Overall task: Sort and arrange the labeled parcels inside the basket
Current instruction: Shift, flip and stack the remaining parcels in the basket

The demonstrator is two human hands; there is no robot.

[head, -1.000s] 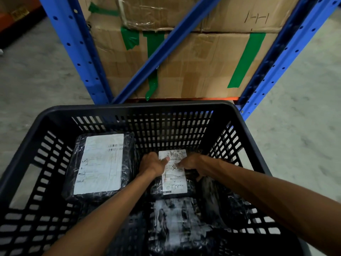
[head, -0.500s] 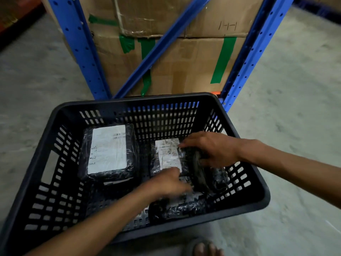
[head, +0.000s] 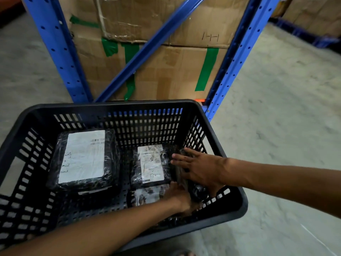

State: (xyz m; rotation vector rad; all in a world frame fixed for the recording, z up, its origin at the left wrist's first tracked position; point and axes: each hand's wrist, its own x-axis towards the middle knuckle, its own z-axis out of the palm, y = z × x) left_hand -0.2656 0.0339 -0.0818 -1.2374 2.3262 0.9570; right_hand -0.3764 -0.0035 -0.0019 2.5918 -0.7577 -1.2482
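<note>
A black slatted basket stands on the floor and holds several black-wrapped parcels with white labels. A large parcel lies flat at the left. A smaller labelled parcel lies flat right of centre, and another labelled parcel lies just in front of it. A dark parcel stands on edge against the basket's right wall. My right hand is pressed flat on that upright parcel, fingers spread. My left hand is low in the front right corner with its fingers around the same parcel's lower end.
A blue steel rack with a diagonal brace stands right behind the basket, loaded with cardboard boxes taped in green. Grey concrete floor stretches to the right. More boxes and a blue rail sit at the far upper right.
The view has pulled back and tilted. My left hand has slid right and down into the front right corner. My right hand has stayed on the upright parcel by the right wall.
</note>
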